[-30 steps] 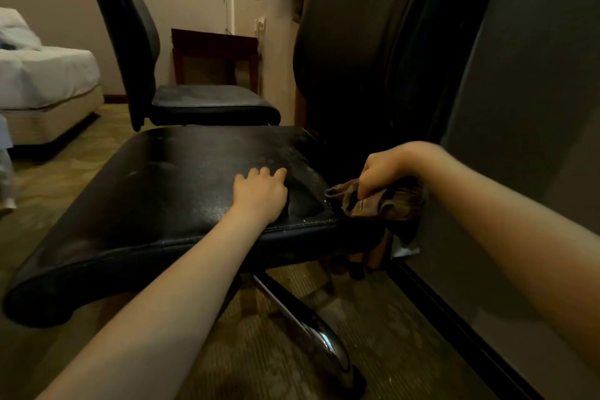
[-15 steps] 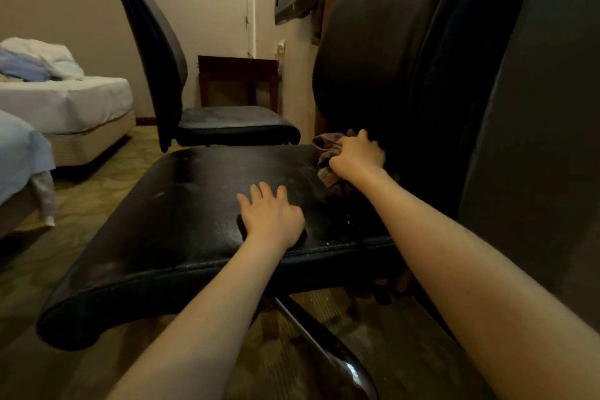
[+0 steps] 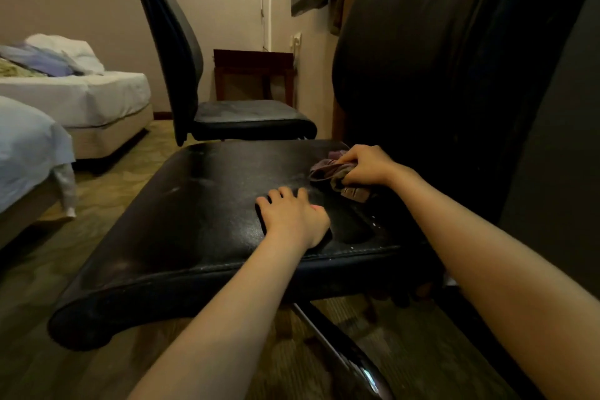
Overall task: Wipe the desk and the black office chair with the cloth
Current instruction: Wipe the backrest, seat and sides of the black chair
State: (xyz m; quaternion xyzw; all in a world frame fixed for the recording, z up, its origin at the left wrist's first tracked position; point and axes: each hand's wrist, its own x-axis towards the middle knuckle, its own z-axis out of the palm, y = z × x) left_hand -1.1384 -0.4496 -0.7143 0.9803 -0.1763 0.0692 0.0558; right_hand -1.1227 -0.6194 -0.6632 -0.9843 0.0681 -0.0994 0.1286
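Head view. The black padded office chair [image 3: 201,221] filled the centre of the frame, with its broad seat turned toward the camera. The left hand [image 3: 293,217] lay flat on the seat near the front edge, fingers extended and pressing down, holding nothing. The right hand [image 3: 367,166] was clenched round the crumpled brownish-mauve cloth [image 3: 331,169]. The cloth rested on the rear right part of the seat, just in front of the chair's tall backrest [image 3: 406,58].

One second earlier the cloth had hung off the seat's front right corner. Half a second earlier it was hard against the base of the backrest, and it had since come slightly forward across the seat. The left hand had kept its bracing position throughout.

Judgement: the seat wipe was under way along its rear strip, and pale dusty patches remained toward the seat's centre and left. The desk could not be identified with certainty, so its condition went unassessed.

Beyond the seat's far edge stood a second black chair [image 3: 246,117]. To the seat's left was a white-sheeted bed [image 3: 81,97].
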